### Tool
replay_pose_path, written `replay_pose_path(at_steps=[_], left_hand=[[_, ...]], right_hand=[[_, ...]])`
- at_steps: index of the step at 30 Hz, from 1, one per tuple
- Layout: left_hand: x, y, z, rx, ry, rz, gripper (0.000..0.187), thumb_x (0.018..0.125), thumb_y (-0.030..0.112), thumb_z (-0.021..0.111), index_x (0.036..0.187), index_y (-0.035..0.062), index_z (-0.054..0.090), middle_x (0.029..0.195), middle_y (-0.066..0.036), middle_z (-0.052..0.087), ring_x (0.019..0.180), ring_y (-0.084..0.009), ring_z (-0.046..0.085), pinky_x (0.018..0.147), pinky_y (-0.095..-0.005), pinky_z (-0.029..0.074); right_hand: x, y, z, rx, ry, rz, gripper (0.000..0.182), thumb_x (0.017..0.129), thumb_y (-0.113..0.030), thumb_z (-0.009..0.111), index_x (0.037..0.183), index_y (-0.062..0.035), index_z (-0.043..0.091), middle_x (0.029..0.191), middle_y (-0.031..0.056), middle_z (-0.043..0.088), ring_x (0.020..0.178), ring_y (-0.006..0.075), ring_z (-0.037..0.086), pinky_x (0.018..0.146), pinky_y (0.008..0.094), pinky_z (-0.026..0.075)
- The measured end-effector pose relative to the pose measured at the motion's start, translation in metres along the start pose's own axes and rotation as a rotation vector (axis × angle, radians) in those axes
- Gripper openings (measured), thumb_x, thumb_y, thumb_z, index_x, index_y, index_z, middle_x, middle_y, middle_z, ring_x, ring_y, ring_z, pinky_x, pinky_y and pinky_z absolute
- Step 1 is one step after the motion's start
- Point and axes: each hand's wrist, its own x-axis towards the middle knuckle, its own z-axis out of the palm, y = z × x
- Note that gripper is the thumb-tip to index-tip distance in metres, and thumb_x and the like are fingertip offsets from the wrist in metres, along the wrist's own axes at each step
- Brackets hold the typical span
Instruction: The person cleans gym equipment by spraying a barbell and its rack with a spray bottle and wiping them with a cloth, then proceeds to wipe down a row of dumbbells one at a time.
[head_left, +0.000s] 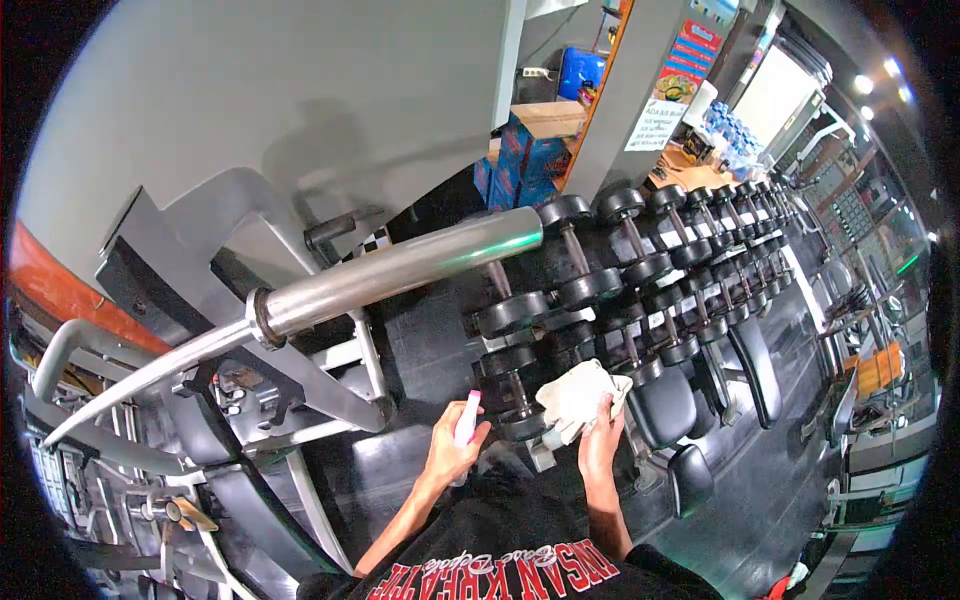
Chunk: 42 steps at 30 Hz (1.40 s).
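My left hand [455,447] is wrapped round a small white spray bottle [467,422] with a pink tip, held up in front of my chest. In my right hand [598,445] is a crumpled white cloth [580,398], gripped at its lower right side with the fingers and thumb. Behind the cloth, and partly covered by it, stands the lower row of black dumbbells [518,392]. The upper row of dumbbells [575,255] sits just above on the same rack.
A barbell's thick steel end [400,270] juts across from the left, above my left hand. Padded benches [665,405] stand in front of the rack to the right. Another black bench [255,515] is at lower left. Blue boxes [527,160] are stacked behind the rack.
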Motion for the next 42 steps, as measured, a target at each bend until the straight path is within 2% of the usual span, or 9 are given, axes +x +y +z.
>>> replay_pose_path(at_steps=[3, 17, 21, 25, 32, 35, 36, 39, 42], left_hand=[[0.003, 0.015, 0.008, -0.023, -0.006, -0.224, 0.018, 0.08, 0.01, 0.066, 0.095, 0.0025, 0.059, 0.079, -0.006, 0.06, 0.065, -0.0153, 0.056, 0.062, -0.029, 0.046], [0.034, 0.008, 0.058, 0.015, 0.074, -0.192, 0.014, 0.082, 0.015, 0.065, 0.085, 0.0028, 0.058, 0.068, -0.008, 0.06, 0.064, -0.0134, 0.057, 0.06, -0.0304, 0.046], [0.04, 0.004, 0.066, 0.04, 0.099, -0.204, 0.016, 0.082, 0.017, 0.064, 0.084, 0.0033, 0.058, 0.066, -0.01, 0.06, 0.063, -0.014, 0.058, 0.06, -0.0316, 0.047], [0.041, 0.008, 0.069, 0.033, 0.137, -0.209, 0.015, 0.082, 0.016, 0.063, 0.085, 0.0026, 0.059, 0.069, -0.011, 0.062, 0.066, -0.0152, 0.06, 0.061, -0.0317, 0.047], [0.033, 0.014, 0.055, -0.022, 0.168, -0.276, 0.015, 0.081, 0.014, 0.066, 0.086, 0.0012, 0.06, 0.071, -0.006, 0.06, 0.067, -0.012, 0.056, 0.064, -0.0287, 0.046], [0.032, 0.011, 0.048, 0.04, 0.18, -0.317, 0.018, 0.082, 0.018, 0.066, 0.09, 0.0019, 0.061, 0.073, -0.01, 0.065, 0.07, -0.0159, 0.063, 0.065, -0.0301, 0.049], [0.031, 0.008, 0.048, 0.015, 0.192, -0.351, 0.018, 0.082, 0.017, 0.066, 0.09, 0.0021, 0.061, 0.072, -0.009, 0.064, 0.069, -0.0147, 0.062, 0.065, -0.0299, 0.048], [0.027, 0.002, 0.049, -0.013, 0.213, -0.383, 0.017, 0.082, 0.017, 0.066, 0.09, 0.0028, 0.061, 0.069, -0.006, 0.061, 0.066, -0.0112, 0.057, 0.063, -0.0285, 0.047], [0.022, -0.008, 0.05, -0.086, 0.18, -0.417, 0.015, 0.082, 0.015, 0.066, 0.09, 0.0033, 0.061, 0.072, -0.007, 0.062, 0.069, -0.0115, 0.059, 0.065, -0.0278, 0.047]], right_hand=[[0.001, -0.017, 0.002, 0.002, 0.057, 0.009, 0.054, 0.095, -0.028, 0.052, 0.135, 0.0033, 0.034, 0.13, 0.0121, 0.047, 0.115, 0.0192, 0.047, 0.097, 0.0323, 0.037], [0.065, -0.018, -0.029, 0.158, 0.088, -0.01, 0.049, 0.095, -0.031, 0.051, 0.131, 0.0, 0.039, 0.128, 0.012, 0.048, 0.116, 0.0215, 0.049, 0.097, 0.0356, 0.04], [0.099, -0.001, -0.022, 0.282, -0.158, 0.138, 0.042, 0.097, -0.032, 0.046, 0.128, -0.0039, 0.044, 0.12, 0.0072, 0.054, 0.109, 0.0186, 0.054, 0.094, 0.0345, 0.043], [0.117, 0.0, 0.01, 0.003, -0.346, 0.137, 0.037, 0.092, -0.019, 0.055, 0.125, -0.003, 0.046, 0.115, 0.0078, 0.055, 0.103, 0.0151, 0.054, 0.089, 0.0297, 0.044], [0.134, -0.002, 0.088, -0.631, -0.621, -0.397, 0.046, 0.085, -0.02, 0.063, 0.124, -0.0041, 0.043, 0.112, 0.0205, 0.058, 0.104, 0.0299, 0.06, 0.083, 0.034, 0.047], [0.154, 0.031, 0.111, -0.859, -0.697, -0.661, 0.04, 0.085, -0.019, 0.061, 0.12, -0.0053, 0.047, 0.107, 0.0181, 0.058, 0.102, 0.0358, 0.055, 0.086, 0.0426, 0.044], [0.17, 0.054, 0.113, -1.067, -0.696, -0.854, 0.034, 0.083, -0.017, 0.061, 0.115, -0.0079, 0.052, 0.111, 0.0159, 0.054, 0.104, 0.0361, 0.051, 0.087, 0.0458, 0.041], [0.16, 0.059, 0.125, -1.082, -0.449, -0.871, 0.032, 0.081, -0.018, 0.059, 0.113, -0.0124, 0.057, 0.121, 0.0139, 0.048, 0.108, 0.0377, 0.047, 0.093, 0.0487, 0.039], [0.152, 0.064, 0.126, -1.204, -0.453, -1.055, 0.033, 0.083, -0.019, 0.055, 0.115, -0.0117, 0.057, 0.126, 0.0157, 0.045, 0.111, 0.0367, 0.046, 0.099, 0.0499, 0.033]])
